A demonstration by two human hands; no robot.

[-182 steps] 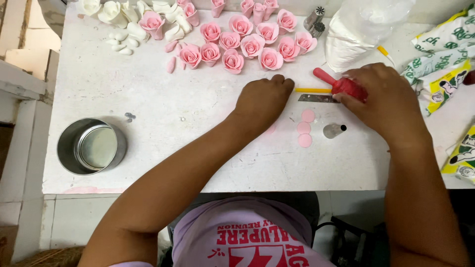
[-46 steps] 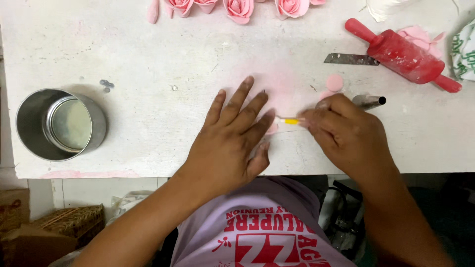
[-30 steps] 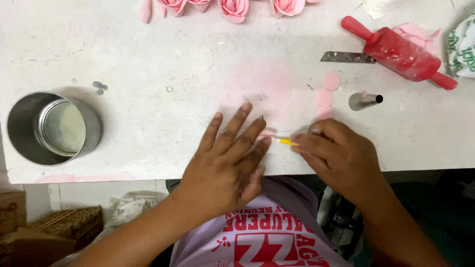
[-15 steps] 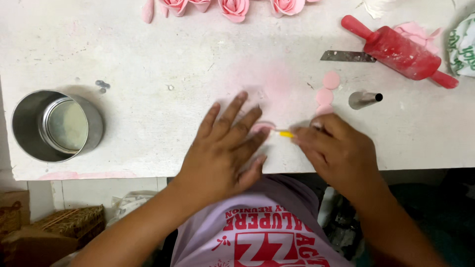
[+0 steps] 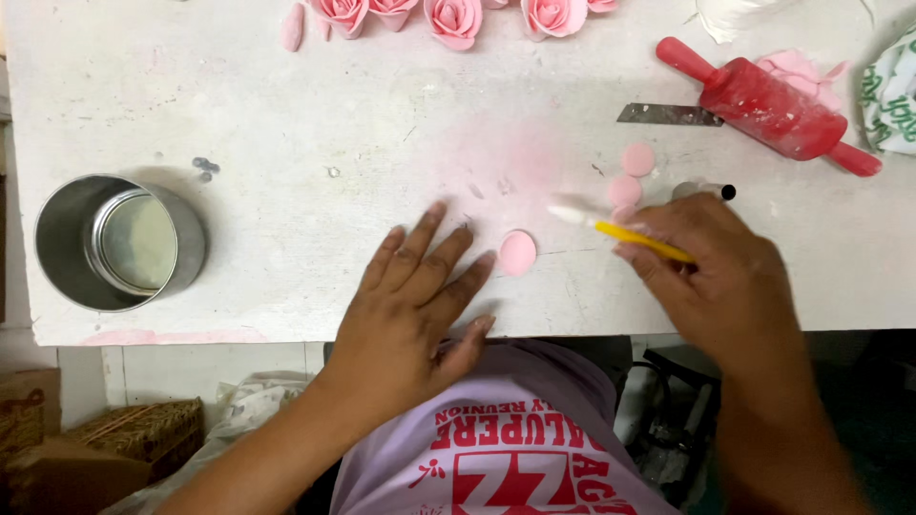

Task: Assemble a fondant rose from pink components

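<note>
1. Pink disc [image 5: 518,253] placement: we start from its bearer, the white table [image 5: 286,114], the largest item, whose near edge runs across the lower half of the view. The disc lies flat on it, close to that edge, between our two hands.
2. Our left hand [image 5: 415,315] rests palm down on the table with its fingers spread wide and straight, gripping nothing. The tip of the finger nearest the disc lies just beside the disc's left edge; we cannot tell whether they touch.
3. Our right hand [image 5: 711,277] is curled, its fingers pinched around a yellow-handled tool [image 5: 630,234]. The tool's pale tip points left and lies up and to the right of the disc, apart from it.
4. A red rolling pin [image 5: 768,105] lies tilted at the upper right on a flattened pink sheet [image 5: 797,67].
5. A round metal tin [image 5: 119,243] stands at the left, well apart from both hands.
6. Pink roses [image 5: 453,19] line the far edge of the table.
7. A flat metal blade [image 5: 668,114] lies just left of the rolling pin.
8. A small metal nozzle [image 5: 706,191] lies just beyond the right hand's fingers.
9. Two more small pink discs [image 5: 637,159] lie near the tool's tip.
</note>
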